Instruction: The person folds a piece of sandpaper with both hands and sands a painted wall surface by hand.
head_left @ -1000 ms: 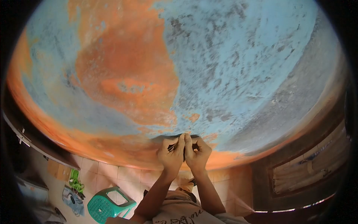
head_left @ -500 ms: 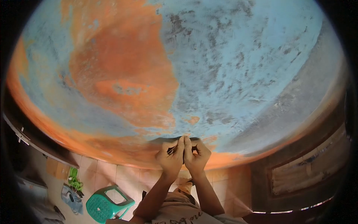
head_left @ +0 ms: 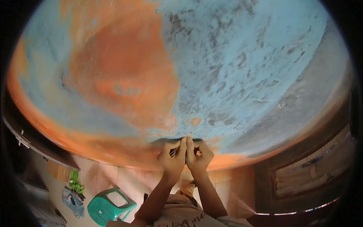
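Note:
Side by side in front of the wall, my left hand [head_left: 173, 157] and my right hand [head_left: 200, 157] touch along their thumbs. Both have curled fingers pressed to the thumbs, the fingertips close to the wall surface. Whatever they pinch, if anything, is too small or hidden to make out. The wall [head_left: 128, 56] is patchy orange on the left and blue with dark scuffs on the right, grey toward the far right. A dark shadow lies on the wall just behind the fingertips.
A green plastic stool [head_left: 101, 210] stands on the tiled floor [head_left: 129, 178] at the lower left. Beyond it lie a bright green item [head_left: 75, 181], a grey-blue item [head_left: 73, 202] and a brown box [head_left: 58, 171]. A window with a curtain [head_left: 302, 178] is at the right.
The hands keep nearly the same closed pose near the wall. The view has shifted slightly, so the wall patches and stool appear a little further left than a second ago.

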Available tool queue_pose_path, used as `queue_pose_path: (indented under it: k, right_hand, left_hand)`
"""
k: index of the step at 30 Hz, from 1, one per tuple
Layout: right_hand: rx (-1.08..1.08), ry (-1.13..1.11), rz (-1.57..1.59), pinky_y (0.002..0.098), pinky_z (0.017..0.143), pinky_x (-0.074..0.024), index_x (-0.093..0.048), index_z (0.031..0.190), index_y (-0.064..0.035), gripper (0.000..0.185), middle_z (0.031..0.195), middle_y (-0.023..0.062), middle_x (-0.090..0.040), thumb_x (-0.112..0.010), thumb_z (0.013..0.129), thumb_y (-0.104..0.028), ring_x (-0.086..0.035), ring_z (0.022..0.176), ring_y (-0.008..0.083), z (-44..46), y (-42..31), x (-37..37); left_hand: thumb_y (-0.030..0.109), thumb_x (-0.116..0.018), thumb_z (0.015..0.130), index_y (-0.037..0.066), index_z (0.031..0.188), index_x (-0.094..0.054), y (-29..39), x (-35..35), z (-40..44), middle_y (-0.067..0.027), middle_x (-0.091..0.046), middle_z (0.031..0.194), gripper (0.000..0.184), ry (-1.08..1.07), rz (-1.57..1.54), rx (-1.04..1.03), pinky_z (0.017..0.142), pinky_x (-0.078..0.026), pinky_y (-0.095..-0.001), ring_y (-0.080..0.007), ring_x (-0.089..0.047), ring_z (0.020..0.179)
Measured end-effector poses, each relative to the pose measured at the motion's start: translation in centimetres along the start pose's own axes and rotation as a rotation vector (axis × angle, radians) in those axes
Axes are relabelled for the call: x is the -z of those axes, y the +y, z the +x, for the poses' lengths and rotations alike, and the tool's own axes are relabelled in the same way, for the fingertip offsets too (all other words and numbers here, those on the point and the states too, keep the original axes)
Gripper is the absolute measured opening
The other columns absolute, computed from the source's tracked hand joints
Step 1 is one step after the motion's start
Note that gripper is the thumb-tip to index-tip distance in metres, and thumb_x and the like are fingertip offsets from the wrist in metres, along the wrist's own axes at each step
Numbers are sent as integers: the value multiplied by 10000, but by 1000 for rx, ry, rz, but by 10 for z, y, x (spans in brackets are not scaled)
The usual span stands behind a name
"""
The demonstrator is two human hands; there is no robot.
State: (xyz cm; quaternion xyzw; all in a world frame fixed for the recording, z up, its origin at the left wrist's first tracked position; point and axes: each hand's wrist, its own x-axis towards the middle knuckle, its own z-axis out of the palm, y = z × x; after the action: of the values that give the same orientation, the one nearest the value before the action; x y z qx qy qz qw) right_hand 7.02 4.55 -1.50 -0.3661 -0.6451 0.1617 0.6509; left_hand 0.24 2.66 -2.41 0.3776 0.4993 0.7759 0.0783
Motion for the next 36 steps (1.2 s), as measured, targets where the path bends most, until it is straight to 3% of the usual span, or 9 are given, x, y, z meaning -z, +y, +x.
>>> queue_pose_path:
  k: [13,16,26,27,28,30,32,36]
  right_hand:
    - [220,106,-134,268,437,-394,-614,761,-32,148,649,76,-607,-746,815,3,-516,466,139,-2,15,-7]
    - [236,91,-208,236,433,-367,-585,719,-31,195,633,63,-601,-734,839,9,-487,467,97,4,4,-4]
    - [297,112,-236,225,434,-388,-580,713,-40,212,625,56,-603,-756,826,-4,-524,474,96,-4,18,-6]
    - [293,115,-207,253,430,-403,-599,748,-42,181,637,64,-609,-769,806,-17,-537,471,140,-3,19,-7]
    - [290,121,-179,282,426,-419,-618,783,-45,164,648,73,-615,-781,786,-31,-550,467,184,-3,20,-8]
    - [281,121,-203,283,425,-418,-614,772,-48,167,646,73,-613,-780,786,-31,-550,467,185,-4,18,-7]
    - [266,111,-222,284,424,-418,-611,761,-50,170,644,73,-612,-779,787,-31,-550,467,186,-3,17,-6]
    - [289,117,-175,285,424,-420,-590,733,-38,194,637,85,-611,-769,778,20,-558,472,189,1,9,-8]
  left_hand:
    - [82,-784,832,15,791,-607,-12,0,-7,-51,-686,709,194,2,95,-86,576,-491,-212,-37,-587,640]
    - [81,-793,823,18,783,-603,-2,0,-1,-50,-685,706,204,4,106,-57,574,-490,-208,-36,-585,637]
    - [56,-787,819,15,794,-633,-6,4,-5,-61,-693,712,161,4,107,-99,569,-500,-220,-54,-604,629]
    - [56,-788,817,15,802,-638,-2,5,-3,-62,-695,714,156,1,93,-109,568,-502,-223,-58,-607,625]
    - [52,-775,822,11,824,-645,0,5,-2,-77,-702,745,136,-8,113,-127,586,-515,-239,-90,-628,645]
    - [49,-762,827,8,845,-653,0,4,0,-92,-708,776,118,-20,123,-150,603,-528,-255,-121,-650,666]
    - [39,-749,833,3,942,-665,-7,10,-5,-119,-702,878,142,-73,141,-349,580,-537,-271,-181,-678,693]
    - [28,-711,847,-6,958,-670,-1,16,-2,-146,-706,938,123,-118,151,-353,626,-562,-306,-233,-704,756]
